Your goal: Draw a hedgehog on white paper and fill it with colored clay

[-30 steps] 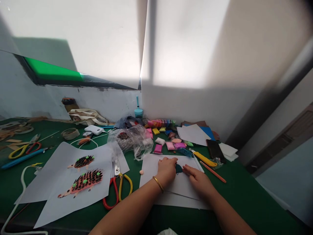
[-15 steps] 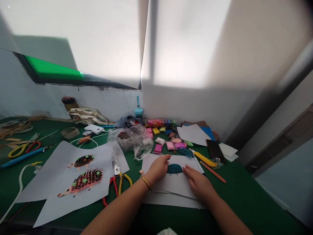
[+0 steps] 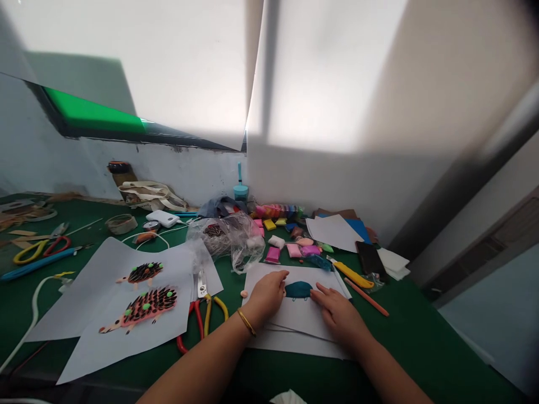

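Observation:
A teal dome-shaped piece of modelling clay [image 3: 298,289] lies flat on white paper [image 3: 290,320], with small drawn legs showing beneath it. My left hand [image 3: 268,294], a gold bangle at its wrist, rests at the dome's left end with fingers stretched out. At the right end, my right hand [image 3: 339,310] has its fingers extended and the fingertips touching or nearly touching the clay's edge. Neither hand grasps anything that I can see. Left of the paper is a small peach clay ball [image 3: 243,294].
Hedgehog pictures [image 3: 147,308] on paper lie left, beside red-and-yellow-handled pliers [image 3: 202,292]. Behind my hands are several clay packets [image 3: 273,255] and a crumpled plastic bag [image 3: 227,238]. A yellow cutter [image 3: 352,274], an orange stick [image 3: 366,296] and a dark phone [image 3: 370,260] lie right.
My left hand has drawn slightly left, uncovering more of the dome's left end. My right fingertips have shifted a little left, onto or against its right edge.

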Demonstrator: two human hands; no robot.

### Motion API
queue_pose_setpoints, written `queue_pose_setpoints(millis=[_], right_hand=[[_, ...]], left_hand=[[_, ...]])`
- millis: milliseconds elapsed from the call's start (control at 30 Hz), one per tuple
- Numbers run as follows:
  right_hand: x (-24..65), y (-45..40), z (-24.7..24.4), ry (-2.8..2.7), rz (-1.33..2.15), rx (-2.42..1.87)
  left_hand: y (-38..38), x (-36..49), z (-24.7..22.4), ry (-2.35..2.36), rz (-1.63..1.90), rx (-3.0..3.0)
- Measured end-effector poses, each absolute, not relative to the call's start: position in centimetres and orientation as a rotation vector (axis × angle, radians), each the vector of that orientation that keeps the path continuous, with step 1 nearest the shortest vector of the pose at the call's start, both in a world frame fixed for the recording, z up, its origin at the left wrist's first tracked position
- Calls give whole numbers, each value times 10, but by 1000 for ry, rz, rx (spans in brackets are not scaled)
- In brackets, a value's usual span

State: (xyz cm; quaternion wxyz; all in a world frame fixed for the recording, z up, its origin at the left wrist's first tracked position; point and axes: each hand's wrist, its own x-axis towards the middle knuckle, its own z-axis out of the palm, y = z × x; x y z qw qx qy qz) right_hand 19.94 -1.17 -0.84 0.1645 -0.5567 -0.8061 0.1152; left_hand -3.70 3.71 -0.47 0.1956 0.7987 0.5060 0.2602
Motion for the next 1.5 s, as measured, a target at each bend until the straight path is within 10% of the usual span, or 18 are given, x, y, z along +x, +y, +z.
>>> queue_pose_setpoints(millis=[1500], right_hand=[[170, 35, -7, -2404, 483, -1404]], left_hand=[[44, -41, -20, 1294, 897, 1960]])
